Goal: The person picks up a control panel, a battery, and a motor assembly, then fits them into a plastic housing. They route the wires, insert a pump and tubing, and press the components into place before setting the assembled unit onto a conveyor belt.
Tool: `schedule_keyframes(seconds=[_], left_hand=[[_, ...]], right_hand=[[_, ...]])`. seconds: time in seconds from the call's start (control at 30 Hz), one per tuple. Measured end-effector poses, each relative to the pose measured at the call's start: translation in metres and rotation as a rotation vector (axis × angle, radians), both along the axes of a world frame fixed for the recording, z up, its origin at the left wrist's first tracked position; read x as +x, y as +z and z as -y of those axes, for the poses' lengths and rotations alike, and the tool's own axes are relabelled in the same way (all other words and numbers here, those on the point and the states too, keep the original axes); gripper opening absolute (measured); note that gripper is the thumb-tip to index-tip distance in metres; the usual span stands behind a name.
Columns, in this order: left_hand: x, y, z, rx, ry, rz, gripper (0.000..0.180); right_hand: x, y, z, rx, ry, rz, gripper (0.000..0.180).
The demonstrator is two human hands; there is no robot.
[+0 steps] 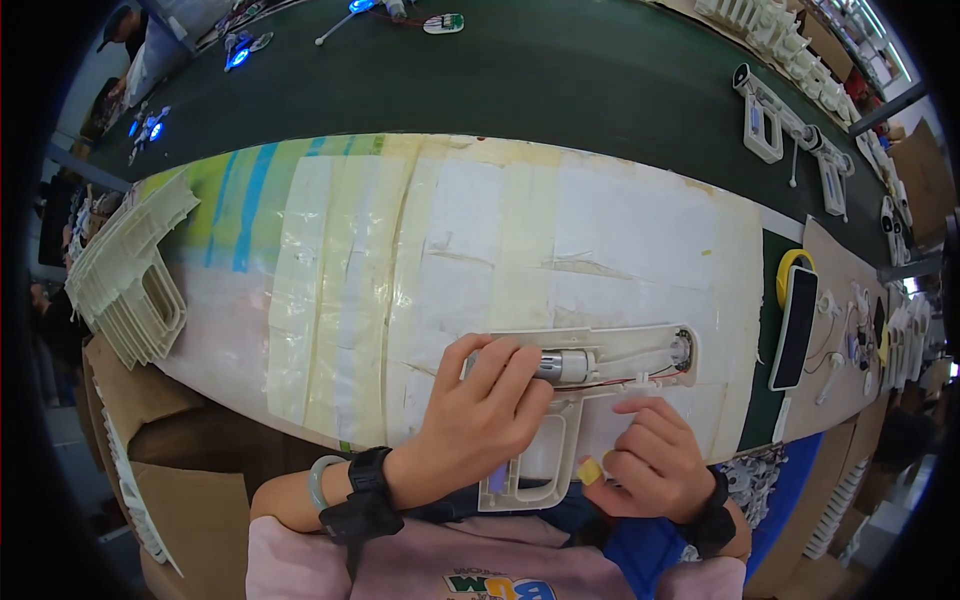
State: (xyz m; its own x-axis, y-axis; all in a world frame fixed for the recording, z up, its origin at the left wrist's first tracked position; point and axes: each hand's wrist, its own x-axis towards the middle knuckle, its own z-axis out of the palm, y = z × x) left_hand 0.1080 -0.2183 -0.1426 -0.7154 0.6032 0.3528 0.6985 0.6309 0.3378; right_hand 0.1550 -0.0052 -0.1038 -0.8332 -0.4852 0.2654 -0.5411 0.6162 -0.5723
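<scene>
An off-white plastic housing half (pixel 545 335) with a looped handle lies on the covered worktop, near my body. Inside it sits a silver cylindrical motor (pixel 568 366), beside thin red and dark wires (pixel 625 381) and a small round part (pixel 682 350) at the right end. My left hand (pixel 490 400) is closed over the motor's left end and the housing, hiding what lies beneath. Just below the wires is my right hand (pixel 650 460), its index finger stretched out, other fingers curled, thumb apart. A yellow wrap (pixel 590 471) shows at the thumb tip.
A stack of off-white housing halves (pixel 135 270) stands at the left edge. A phone-like black slab (pixel 795 328) and a yellow tape roll (pixel 795 268) lie right. Beyond runs a dark green belt (pixel 560 75) carrying part-built devices (pixel 765 120). Cardboard boxes (pixel 195 510) stand below left.
</scene>
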Motion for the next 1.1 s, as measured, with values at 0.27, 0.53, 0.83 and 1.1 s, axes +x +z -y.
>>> schedule_keyframes(seconds=[0.27,0.53,0.83,1.1], left_hand=[[-0.008,-0.006,0.000,0.070,-0.038,0.023,0.014],[-0.022,-0.009,-0.015,0.091,-0.126,0.039,0.015],[-0.023,-0.004,-0.026,0.066,-0.103,0.091,0.022],[-0.040,0.028,0.008,0.164,-0.102,0.382,0.040]], right_hand=[[-0.012,-0.015,0.015,0.163,0.154,0.051,0.033],[-0.014,-0.017,0.016,0.200,0.181,0.076,0.030],[-0.007,-0.020,0.036,0.413,0.079,0.152,0.031],[0.000,0.002,0.011,0.189,-0.057,0.108,0.027]])
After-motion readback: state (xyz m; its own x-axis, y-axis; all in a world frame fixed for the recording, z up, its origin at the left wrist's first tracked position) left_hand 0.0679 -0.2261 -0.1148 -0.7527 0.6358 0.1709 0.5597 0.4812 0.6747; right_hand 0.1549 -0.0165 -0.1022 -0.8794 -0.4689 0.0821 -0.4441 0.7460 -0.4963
